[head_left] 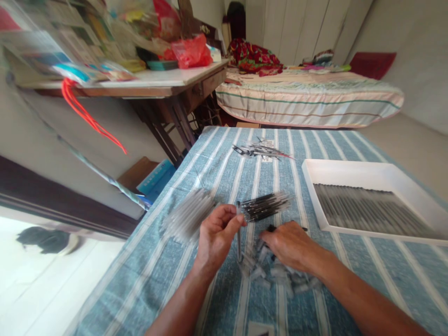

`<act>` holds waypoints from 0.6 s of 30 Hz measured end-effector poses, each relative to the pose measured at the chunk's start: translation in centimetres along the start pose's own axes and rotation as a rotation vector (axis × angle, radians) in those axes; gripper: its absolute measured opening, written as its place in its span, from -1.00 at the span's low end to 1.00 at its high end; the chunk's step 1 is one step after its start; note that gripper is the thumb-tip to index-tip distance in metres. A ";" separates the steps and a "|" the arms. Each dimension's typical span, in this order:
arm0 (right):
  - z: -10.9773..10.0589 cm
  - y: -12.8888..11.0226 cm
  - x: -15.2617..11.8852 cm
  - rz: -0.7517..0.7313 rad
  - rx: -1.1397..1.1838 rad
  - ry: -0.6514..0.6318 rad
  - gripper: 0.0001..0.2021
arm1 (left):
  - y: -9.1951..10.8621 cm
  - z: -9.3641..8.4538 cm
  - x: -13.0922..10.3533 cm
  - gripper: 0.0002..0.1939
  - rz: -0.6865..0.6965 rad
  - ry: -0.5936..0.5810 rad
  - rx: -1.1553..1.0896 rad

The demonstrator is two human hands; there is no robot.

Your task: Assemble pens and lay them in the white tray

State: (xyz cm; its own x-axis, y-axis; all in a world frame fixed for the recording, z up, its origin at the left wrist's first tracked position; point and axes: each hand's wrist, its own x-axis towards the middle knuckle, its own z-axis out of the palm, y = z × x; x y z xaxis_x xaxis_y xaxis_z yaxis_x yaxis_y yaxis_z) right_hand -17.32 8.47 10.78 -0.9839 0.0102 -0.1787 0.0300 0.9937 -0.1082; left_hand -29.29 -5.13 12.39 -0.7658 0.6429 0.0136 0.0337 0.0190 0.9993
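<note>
My left hand [217, 233] pinches a slim pen [239, 246] with a see-through barrel, held upright over the cloth. My right hand [290, 245] is at the back edge of a loose pile of greyish translucent pen caps [280, 276]. Its fingers are closed, and a small dark piece shows at their tips, too blurred to name. Just beyond my hands lies a bundle of black pen refills [268, 206]. To the left, a heap of clear pen barrels [189, 215] rests on the table, partly behind my left hand.
A white open box [350, 169] on the right holds rows of pens [364, 210]. Thin dark and red pieces [261, 150] lie at the back of the striped cloth [224, 154]. A cluttered desk [175, 81] stands at the left, a bed [308, 100] behind.
</note>
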 end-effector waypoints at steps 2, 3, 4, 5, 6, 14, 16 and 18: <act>0.1 0.0 0.0 0.002 -0.012 0.000 -0.79 | -0.1 0.1 0.0 -0.83 -0.011 0.016 -0.081; 0.1 0.0 0.0 0.005 -0.013 0.004 -0.80 | -0.1 0.1 0.0 -0.82 -0.013 0.029 -0.113; 0.1 0.1 0.0 0.010 -0.014 0.007 -0.80 | -0.2 0.0 0.1 -0.80 -0.017 0.044 -0.140; 0.1 0.1 0.0 0.017 -0.013 0.007 -0.81 | -0.3 0.0 0.2 -0.79 -0.024 0.061 -0.160; 0.2 0.2 0.0 0.023 -0.011 0.004 -0.81 | -0.3 -0.1 0.3 -0.78 -0.030 0.077 -0.173; 0.8 0.1 0.4 0.031 0.025 0.048 -0.82 | -0.5 -0.4 0.7 -0.80 -0.017 0.118 -0.211; 0.9 0.3 0.4 0.046 0.088 0.089 -0.82 | -0.5 -0.4 0.7 -0.79 -0.037 0.119 -0.241; 1.0 0.5 0.4 0.074 0.227 0.154 -0.83 | -0.4 -0.5 0.7 -0.78 -0.059 0.127 -0.288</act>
State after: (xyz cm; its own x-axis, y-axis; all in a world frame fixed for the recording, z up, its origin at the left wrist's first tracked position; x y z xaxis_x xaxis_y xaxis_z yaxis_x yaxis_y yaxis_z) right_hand -17.53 8.85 9.68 -0.9923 0.1158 -0.0449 0.1241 0.9394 -0.3194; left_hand -30.20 -5.04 12.03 -0.8356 0.5463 -0.0586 -0.1826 -0.1756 0.9674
